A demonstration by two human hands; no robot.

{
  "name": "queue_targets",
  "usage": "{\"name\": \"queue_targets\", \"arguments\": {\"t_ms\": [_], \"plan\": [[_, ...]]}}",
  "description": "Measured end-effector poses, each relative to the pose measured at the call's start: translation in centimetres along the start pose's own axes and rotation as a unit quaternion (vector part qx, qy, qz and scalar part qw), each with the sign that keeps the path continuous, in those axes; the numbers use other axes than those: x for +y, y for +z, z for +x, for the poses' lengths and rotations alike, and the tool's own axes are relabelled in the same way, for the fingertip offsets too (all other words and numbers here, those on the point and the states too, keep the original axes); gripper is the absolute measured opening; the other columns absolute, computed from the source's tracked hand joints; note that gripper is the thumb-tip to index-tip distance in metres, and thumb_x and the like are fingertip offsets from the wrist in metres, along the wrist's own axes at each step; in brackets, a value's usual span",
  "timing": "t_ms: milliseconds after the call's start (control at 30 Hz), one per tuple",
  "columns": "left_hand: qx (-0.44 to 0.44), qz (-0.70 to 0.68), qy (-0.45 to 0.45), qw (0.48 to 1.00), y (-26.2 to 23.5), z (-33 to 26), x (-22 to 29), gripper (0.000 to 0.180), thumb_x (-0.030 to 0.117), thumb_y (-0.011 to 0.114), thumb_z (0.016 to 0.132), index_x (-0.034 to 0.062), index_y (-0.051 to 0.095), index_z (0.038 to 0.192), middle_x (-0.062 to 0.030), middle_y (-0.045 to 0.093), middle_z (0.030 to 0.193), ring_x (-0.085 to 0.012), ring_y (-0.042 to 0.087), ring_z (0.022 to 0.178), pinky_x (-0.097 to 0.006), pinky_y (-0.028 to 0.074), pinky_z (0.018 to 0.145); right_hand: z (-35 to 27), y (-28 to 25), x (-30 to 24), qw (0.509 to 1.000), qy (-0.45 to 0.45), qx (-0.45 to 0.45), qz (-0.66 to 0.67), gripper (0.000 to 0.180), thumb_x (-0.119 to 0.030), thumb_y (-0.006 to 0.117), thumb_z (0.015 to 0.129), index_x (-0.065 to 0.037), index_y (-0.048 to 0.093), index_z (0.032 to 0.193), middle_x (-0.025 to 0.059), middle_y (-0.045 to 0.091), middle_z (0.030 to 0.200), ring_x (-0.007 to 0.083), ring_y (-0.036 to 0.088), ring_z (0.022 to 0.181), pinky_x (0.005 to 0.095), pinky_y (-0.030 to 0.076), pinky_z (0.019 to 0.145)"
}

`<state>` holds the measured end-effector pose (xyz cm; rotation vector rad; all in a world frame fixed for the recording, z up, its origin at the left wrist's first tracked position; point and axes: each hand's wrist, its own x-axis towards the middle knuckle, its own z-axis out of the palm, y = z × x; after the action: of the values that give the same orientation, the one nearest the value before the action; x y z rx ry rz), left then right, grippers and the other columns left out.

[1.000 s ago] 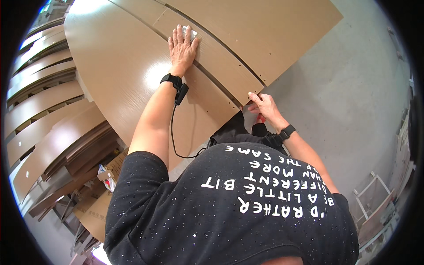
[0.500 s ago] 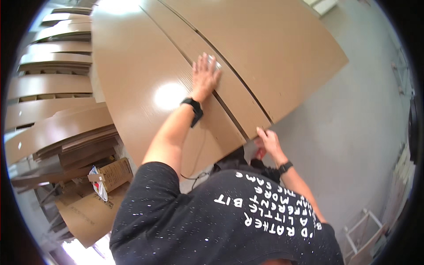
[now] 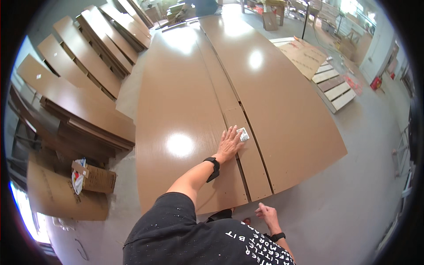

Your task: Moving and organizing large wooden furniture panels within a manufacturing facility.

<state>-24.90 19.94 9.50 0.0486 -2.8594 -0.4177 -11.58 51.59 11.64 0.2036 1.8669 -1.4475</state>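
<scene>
Two wide brown panels lie lengthwise in front of me, the left panel (image 3: 172, 101) and the right panel (image 3: 287, 115). Between them runs a narrow brown board (image 3: 254, 170), with dark gaps along its sides and small holes at its near end. My left hand (image 3: 229, 143) rests flat on the boards, fingers spread, over the left gap. Its fingertips reach beside a small whitish square patch (image 3: 243, 134) on the narrow board. My right hand (image 3: 268, 215) is just off the board's near end, fingers curled, with nothing visible in them.
Brown panels (image 3: 84, 101) lean in stacks on the left. A cardboard box (image 3: 100, 179) holding a plastic bag stands beside a curved cardboard sheet (image 3: 53, 185). Pale slats (image 3: 335, 90) and a cardboard sheet (image 3: 302, 55) lie at right. Someone in dark clothing (image 3: 206, 7) is at the far end.
My view has tilted up, bringing in the far end of the panels. The right hand has come away from the narrow board's near end. The left hand stays flat near the whitish patch.
</scene>
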Motion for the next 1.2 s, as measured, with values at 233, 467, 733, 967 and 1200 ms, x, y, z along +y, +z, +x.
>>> {"name": "queue_targets", "arguments": {"t_ms": [233, 467, 733, 967, 1200], "plan": [[0.092, 0.021, -0.168, 0.981, -5.2, -15.2, -5.4, 0.049, 0.034, 0.042, 0.084, 0.0121, 0.034, 0.128, -0.0159, 0.028, 0.133, -0.0313, 0.023, 0.125, -0.047, 0.015, 0.101, -3.2, 1.9, 0.2, 0.949, -0.135, -0.151, -0.240, 0.027, -0.032, 0.055, 0.079, -0.006, 0.063, 0.082, 0.0055, 0.062, 0.071, 0.0146, 0.059, 0.065, 0.0273, 0.045, 0.060], [0.149, 0.172, -0.584, 0.779, -11.6, -50.6, -5.1, 0.045, 0.029, 0.044, 0.085, 0.0102, 0.036, 0.124, -0.0152, 0.028, 0.134, -0.0312, 0.026, 0.123, -0.048, 0.023, 0.097, -5.5, 9.0, 0.6, 0.818, -0.241, -0.341, -0.394, 0.030, -0.035, 0.048, 0.080, -0.011, 0.061, 0.092, 0.0090, 0.062, 0.079, 0.0246, 0.060, 0.075, 0.0335, 0.046, 0.067], [-0.021, -0.207, -0.856, 0.473, -5.6, -84.6, 5.9, 0.028, 0.022, 0.043, 0.083, 0.0035, 0.052, 0.102, -0.0130, 0.059, 0.094, -0.0270, 0.056, 0.088, -0.038, 0.044, 0.073, -10.0, 21.1, -1.6, 0.762, -0.204, -0.513, -0.339, 0.018, -0.018, 0.054, 0.082, -0.002, 0.060, 0.088, 0.0027, 0.061, 0.075, 0.0092, 0.056, 0.067, 0.0226, 0.045, 0.062], [0.010, -0.410, -0.734, 0.541, -9.3, -81.5, 4.4, 0.034, 0.026, 0.048, 0.080, 0.0073, 0.054, 0.108, -0.0103, 0.062, 0.086, -0.0175, 0.059, 0.077, -0.030, 0.046, 0.068, -7.6, 38.5, -2.5, 0.757, -0.389, -0.402, -0.338, 0.032, -0.025, 0.049, 0.083, -0.006, 0.051, 0.109, 0.0118, 0.050, 0.112, 0.0234, 0.044, 0.106, 0.0334, 0.033, 0.090], [0.227, -0.294, -0.772, 0.515, -15.1, -91.4, -9.5, 0.032, 0.021, 0.049, 0.079, 0.0004, 0.053, 0.103, -0.0127, 0.061, 0.085, -0.0187, 0.059, 0.076, -0.030, 0.046, 0.070, -0.5, 50.8, -1.9, 0.594, -0.526, 0.019, -0.609, 0.047, -0.029, 0.050, 0.081, -0.014, 0.038, 0.124, 0.0102, 0.022, 0.137, 0.0296, 0.022, 0.123, 0.0463, 0.015, 0.100]]}}
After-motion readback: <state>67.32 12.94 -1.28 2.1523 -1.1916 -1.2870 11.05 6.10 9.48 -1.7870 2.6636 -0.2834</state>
